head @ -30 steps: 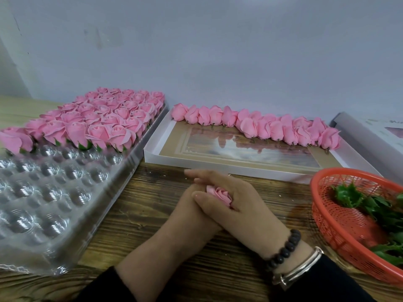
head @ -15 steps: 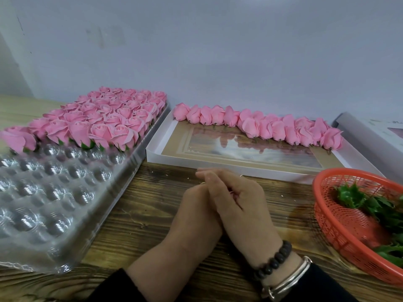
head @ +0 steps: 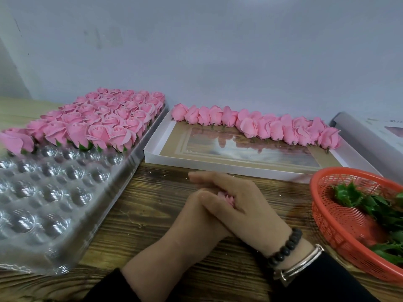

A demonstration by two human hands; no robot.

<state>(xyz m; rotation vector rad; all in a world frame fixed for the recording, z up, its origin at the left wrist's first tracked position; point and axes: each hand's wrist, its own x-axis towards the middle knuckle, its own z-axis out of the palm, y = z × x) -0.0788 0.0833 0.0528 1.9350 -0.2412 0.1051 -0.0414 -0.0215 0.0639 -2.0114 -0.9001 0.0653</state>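
Observation:
A small pink rose head (head: 226, 198) is cupped between my two hands at the middle of the wooden table; only a bit of its petals shows. My left hand (head: 196, 221) lies underneath with fingers curled around it. My right hand (head: 244, 205) covers it from above, fingers wrapped over the left hand. A clear plastic blister tray (head: 43, 192) on the left holds several pink roses (head: 98, 125) in its far rows. A white box lid (head: 239, 168) behind my hands has a row of pink rose heads (head: 261, 127) along its far side.
A red plastic basket (head: 327, 214) with green leaf calyxes (head: 370, 205) stands at the right. Another white box (head: 370, 131) lies at the far right. A pale wall runs behind everything. Bare wood shows between the tray and the basket.
My hands have rolled over the rose: half a second ago it was fully covered, and now a bit of pink shows again between thumb and fingers.

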